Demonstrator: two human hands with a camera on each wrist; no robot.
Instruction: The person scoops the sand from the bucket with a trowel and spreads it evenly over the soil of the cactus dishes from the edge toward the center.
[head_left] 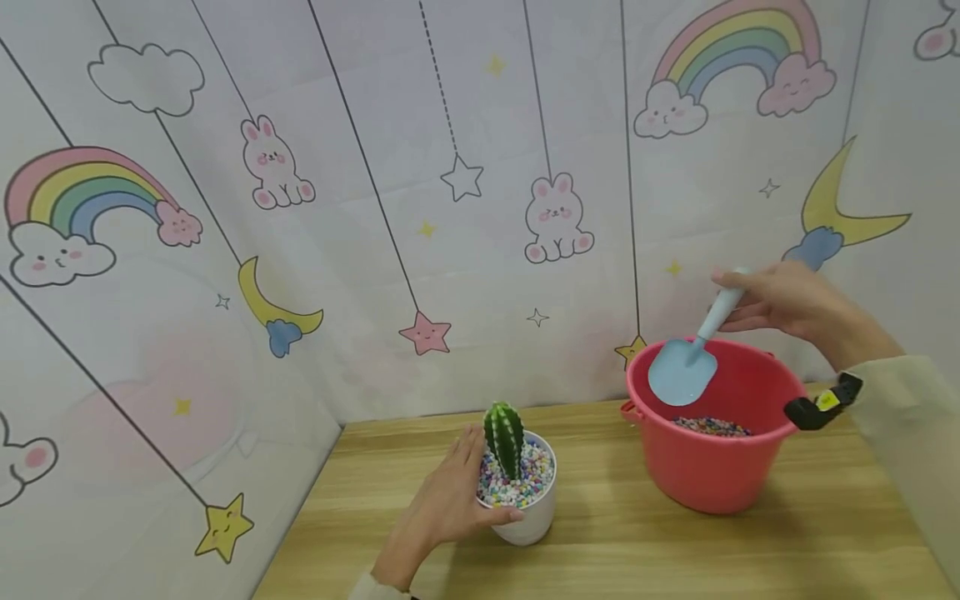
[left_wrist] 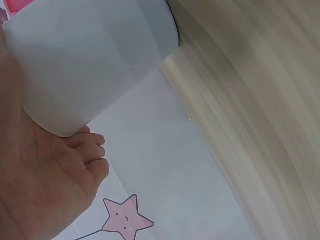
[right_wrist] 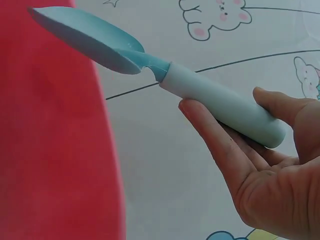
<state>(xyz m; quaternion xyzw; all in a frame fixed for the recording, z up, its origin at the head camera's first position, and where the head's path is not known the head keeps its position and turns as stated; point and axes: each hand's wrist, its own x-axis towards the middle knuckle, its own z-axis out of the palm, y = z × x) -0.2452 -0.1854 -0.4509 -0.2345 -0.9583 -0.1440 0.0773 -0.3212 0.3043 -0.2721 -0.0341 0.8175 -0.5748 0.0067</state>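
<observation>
My right hand [head_left: 787, 300] grips the pale blue handle of a small light-blue trowel [head_left: 684, 373], whose blade tilts down over the near left part of a red bucket's [head_left: 697, 475] mouth. No beads show on the blade. In the right wrist view, thumb and fingers hold the handle [right_wrist: 225, 105] from opposite sides. Multicoloured beads [head_left: 712, 427] lie low inside the bucket. My left hand [head_left: 453, 492] holds a white flowerpot [head_left: 534, 525] from the left, thumb across its front rim and fingers along the far side. A green cactus [head_left: 506, 442] stands upright in the pot among colourful beads [head_left: 532, 475].
Pot and bucket stand on a wood-grain table [head_left: 600, 558], the bucket to the right of the pot. Behind the table hangs a pale cloth [head_left: 375, 250] printed with rainbows, rabbits and stars. A black strap piece [head_left: 825, 404] sits by the right sleeve, overlapping the bucket's rim.
</observation>
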